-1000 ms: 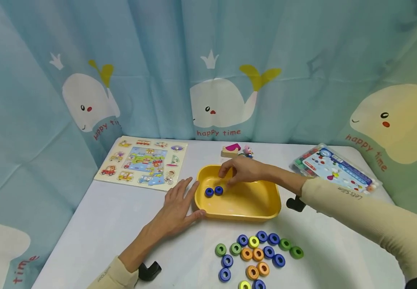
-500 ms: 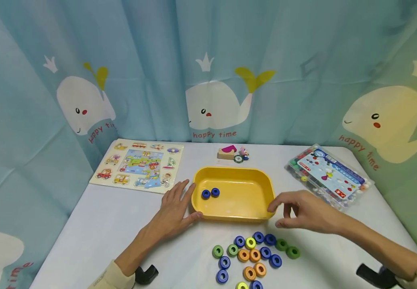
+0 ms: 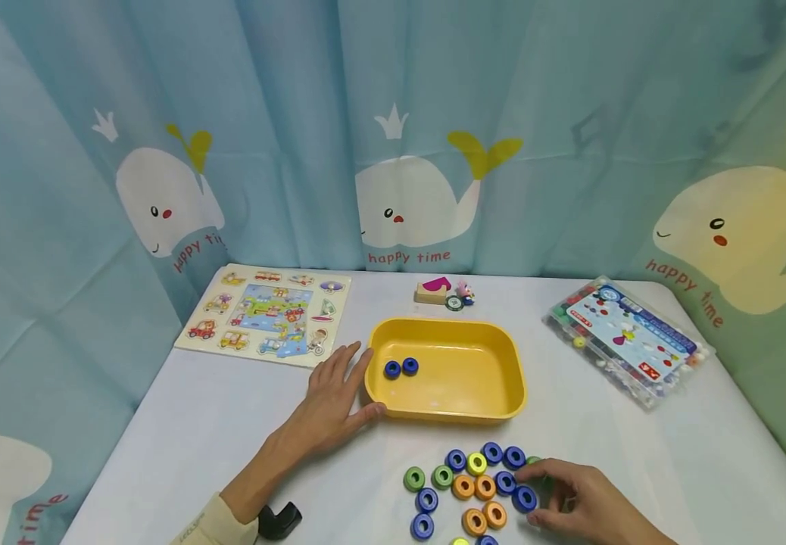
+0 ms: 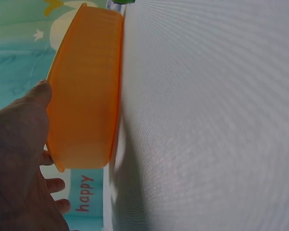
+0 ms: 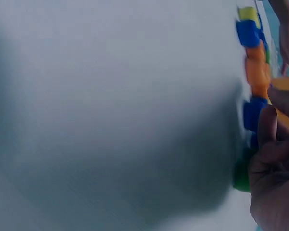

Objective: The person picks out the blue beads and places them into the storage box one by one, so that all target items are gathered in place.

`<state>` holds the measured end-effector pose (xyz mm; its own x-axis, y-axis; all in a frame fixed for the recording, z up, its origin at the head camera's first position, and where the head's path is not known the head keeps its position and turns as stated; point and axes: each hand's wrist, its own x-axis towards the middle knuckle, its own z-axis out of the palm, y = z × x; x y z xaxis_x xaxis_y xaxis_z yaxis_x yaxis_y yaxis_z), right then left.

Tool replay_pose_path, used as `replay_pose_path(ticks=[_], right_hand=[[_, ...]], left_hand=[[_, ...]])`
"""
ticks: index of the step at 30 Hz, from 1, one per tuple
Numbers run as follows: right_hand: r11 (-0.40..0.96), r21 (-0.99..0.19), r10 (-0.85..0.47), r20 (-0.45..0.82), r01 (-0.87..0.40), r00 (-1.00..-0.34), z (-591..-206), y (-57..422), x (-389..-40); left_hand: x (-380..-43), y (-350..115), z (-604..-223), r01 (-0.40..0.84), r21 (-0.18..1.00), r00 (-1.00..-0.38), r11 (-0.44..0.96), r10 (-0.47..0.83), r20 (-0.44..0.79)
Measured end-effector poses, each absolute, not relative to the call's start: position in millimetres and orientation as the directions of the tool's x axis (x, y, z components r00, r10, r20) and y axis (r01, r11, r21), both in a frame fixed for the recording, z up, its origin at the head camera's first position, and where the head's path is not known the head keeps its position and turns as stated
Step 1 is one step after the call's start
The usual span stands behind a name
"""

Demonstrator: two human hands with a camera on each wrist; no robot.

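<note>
My left hand (image 3: 330,401) rests at the left end of a yellow plastic tray (image 3: 444,415), fingers extended along its rim and thumb near the front corner. In the left wrist view the tray's side wall (image 4: 84,91) stands beside the thumb. Two blue rings (image 3: 392,369) lie inside the tray on its left. My right hand (image 3: 587,499) is low over the table, index finger and thumb parted on either side of a blue ring (image 3: 525,499). Around it lie loose orange rings (image 3: 485,487), green rings (image 3: 414,478) and a yellow ring (image 3: 477,463). The right hand partly hides a green ring (image 3: 534,459).
A vehicle puzzle board (image 3: 263,314) lies at the back left. Behind the tray are a small wooden block (image 3: 430,294), a round disc (image 3: 455,303) and a pink figurine (image 3: 465,293). A clear bead box (image 3: 628,337) sits at the back right, before a blue whale-print curtain (image 3: 284,136).
My right hand has left the inside of the tray, passed its right end and come down to the loose rings. The left hand has stayed on the tray's left end.
</note>
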<state>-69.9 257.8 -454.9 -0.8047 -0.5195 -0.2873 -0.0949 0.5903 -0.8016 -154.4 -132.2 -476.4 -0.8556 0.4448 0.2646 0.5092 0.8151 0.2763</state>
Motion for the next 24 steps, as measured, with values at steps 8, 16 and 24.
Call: replay_pose_path(ticks=[8,16,24], right_hand=[[0.648,-0.754,-0.464,-0.277,-0.109,-0.841,-462.5,254.2,-65.9],[0.674,-0.734,-0.425,-0.297,-0.080,-0.855,-464.9,253.2,-62.9],[0.649,-0.754,-0.445,-0.264,-0.105,-0.856,-452.1,246.8,-66.4]], left_hand=[[-154.8,-131.7,-476.4,0.506,0.275,-0.858,0.818,0.442,0.263],[-153.2,-131.8,-475.6,0.490,0.265,-0.866,0.830,0.432,0.251],[-153.1,-131.9,-475.5,0.496,0.272,-0.864,0.824,0.439,0.246]])
